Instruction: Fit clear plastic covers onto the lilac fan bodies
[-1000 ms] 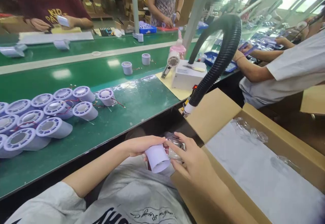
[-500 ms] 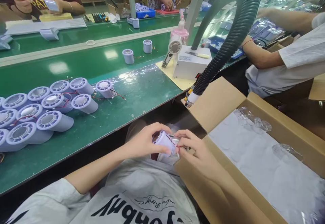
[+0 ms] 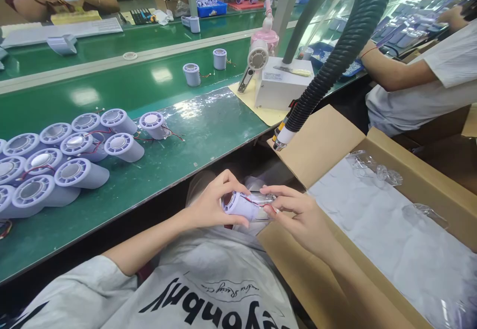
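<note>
Over my lap, my left hand is closed around a lilac cylindrical fan housing, thumb below and fingers above. The slotted round end of the housing faces left. At its right end is a clear plastic part, gripped by the fingers of my right hand. A thin red wire runs along the housing to my right fingertips. How far the clear part sits inside the housing, I cannot tell. More lilac housings with loose wires stand grouped on the green bench at left.
A cardboard box with white lining and clear plastic pieces stands open at right. A black ribbed hose hangs beside it from a white machine. A pink handheld fan stands behind. Co-workers sit across and at right.
The held housing has turned slightly toward level, and my right hand has shifted a little right and up with the clear part. My left hand keeps its hold.
</note>
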Action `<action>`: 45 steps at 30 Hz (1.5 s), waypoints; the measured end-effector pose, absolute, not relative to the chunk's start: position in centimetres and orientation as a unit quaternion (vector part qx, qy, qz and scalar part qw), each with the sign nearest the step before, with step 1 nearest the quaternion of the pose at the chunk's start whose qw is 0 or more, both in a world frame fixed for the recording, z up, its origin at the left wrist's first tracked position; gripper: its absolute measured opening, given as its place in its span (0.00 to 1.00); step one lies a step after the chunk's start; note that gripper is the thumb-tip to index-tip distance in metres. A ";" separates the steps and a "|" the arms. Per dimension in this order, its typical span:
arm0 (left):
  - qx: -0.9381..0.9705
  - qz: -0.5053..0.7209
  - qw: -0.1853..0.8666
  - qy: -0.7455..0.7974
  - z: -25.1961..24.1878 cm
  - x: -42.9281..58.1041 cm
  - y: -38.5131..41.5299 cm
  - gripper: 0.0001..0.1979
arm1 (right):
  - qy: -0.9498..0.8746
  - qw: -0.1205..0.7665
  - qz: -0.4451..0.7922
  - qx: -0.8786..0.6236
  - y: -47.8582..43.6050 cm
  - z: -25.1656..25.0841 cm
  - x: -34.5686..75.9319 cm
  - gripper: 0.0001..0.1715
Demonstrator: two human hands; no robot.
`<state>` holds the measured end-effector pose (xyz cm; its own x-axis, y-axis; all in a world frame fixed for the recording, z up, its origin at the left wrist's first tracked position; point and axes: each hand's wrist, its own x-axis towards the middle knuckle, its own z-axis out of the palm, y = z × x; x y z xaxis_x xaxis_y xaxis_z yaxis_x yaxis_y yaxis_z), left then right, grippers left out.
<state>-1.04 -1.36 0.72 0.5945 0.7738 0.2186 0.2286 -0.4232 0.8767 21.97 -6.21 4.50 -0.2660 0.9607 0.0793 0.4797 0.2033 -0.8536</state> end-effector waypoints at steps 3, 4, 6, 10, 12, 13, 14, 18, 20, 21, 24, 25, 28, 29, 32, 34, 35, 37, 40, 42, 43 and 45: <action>0.791 0.303 0.435 0.305 0.2 -1.1 -1.0 0.27 | -0.704 0.328 0.375 -0.506 -6.3 3.8 21.8 0.17; 0.785 0.310 0.443 0.303 -0.1 -1.1 -0.9 0.26 | -0.693 0.333 0.387 -0.509 -6.4 3.5 21.8 0.17; 0.765 0.346 0.454 0.298 -0.7 -1.0 -1.0 0.27 | -0.662 0.351 0.412 -0.518 -6.6 2.9 21.6 0.18; 0.781 0.336 0.443 0.283 -1.3 -0.7 -1.3 0.31 | -0.614 0.384 0.432 -0.537 -6.9 2.4 21.6 0.18; 0.796 0.288 0.449 0.286 -0.9 -0.7 -1.4 0.33 | -0.593 0.391 0.447 -0.544 -6.9 2.3 21.8 0.17; 0.798 0.270 0.457 0.287 -0.5 -0.7 -1.3 0.34 | -0.580 0.395 0.458 -0.546 -6.9 2.3 21.9 0.17; 0.796 0.259 0.467 0.286 -0.1 -0.7 -1.3 0.35 | -0.565 0.401 0.470 -0.547 -6.8 2.2 22.0 0.16; 0.773 0.234 0.517 0.283 1.5 -0.8 -1.1 0.34 | -0.486 0.434 0.543 -0.529 -6.5 1.7 22.2 0.14; 0.761 0.218 0.542 0.282 1.9 -0.8 -1.2 0.35 | -0.445 0.438 0.583 -0.520 -6.4 1.5 22.3 0.14; 0.751 0.213 0.558 0.282 2.0 -0.8 -1.3 0.35 | -0.434 0.437 0.596 -0.516 -6.4 1.4 22.3 0.15; 0.681 0.214 0.631 0.303 1.9 -0.7 -2.0 0.33 | -0.489 0.440 0.585 -0.474 -6.7 1.3 22.4 0.13; 0.643 0.219 0.663 0.313 1.8 -0.6 -2.3 0.32 | -0.538 0.434 0.558 -0.458 -6.9 1.3 22.4 0.11; 0.534 0.228 0.744 0.331 1.4 -0.6 -2.8 0.32 | -0.685 0.389 0.435 -0.436 -7.7 1.2 22.6 0.24; 0.513 0.225 0.760 0.328 1.3 -0.6 -3.0 0.32 | -0.713 0.375 0.401 -0.436 -7.9 1.2 22.6 0.26; 0.515 0.213 0.768 0.315 1.3 -0.8 -3.1 0.36 | -0.735 0.360 0.377 -0.433 -8.4 1.3 22.7 0.23; 0.546 0.207 0.750 0.311 1.6 -1.0 -3.1 0.38 | -0.723 0.353 0.400 -0.439 -8.5 1.6 22.6 0.24; 0.562 0.205 0.739 0.310 1.8 -1.1 -3.1 0.38 | -0.714 0.351 0.416 -0.441 -8.6 1.8 22.6 0.25; 0.589 0.205 0.719 0.306 2.1 -1.2 -3.0 0.38 | -0.692 0.349 0.451 -0.443 -8.6 2.1 22.5 0.26; 0.617 0.212 0.699 0.292 2.4 -1.3 -3.0 0.37 | -0.655 0.346 0.502 -0.447 -8.7 2.5 22.5 0.25; 0.631 0.219 0.690 0.281 2.4 -1.3 -3.0 0.37 | -0.630 0.344 0.529 -0.452 -8.8 2.7 22.4 0.25; 0.637 0.223 0.685 0.275 2.4 -1.3 -3.0 0.36 | -0.618 0.345 0.542 -0.453 -8.8 2.7 22.4 0.25; 0.651 0.229 0.673 0.265 2.4 -1.4 -2.9 0.36 | -0.591 0.348 0.570 -0.452 -8.9 2.8 22.3 0.24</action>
<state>-1.37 -2.94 2.41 0.7546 0.6535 -0.0595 0.0375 0.0476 0.9982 22.30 -8.87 2.79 -0.3489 0.9313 -0.1051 0.1379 -0.0599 -0.9886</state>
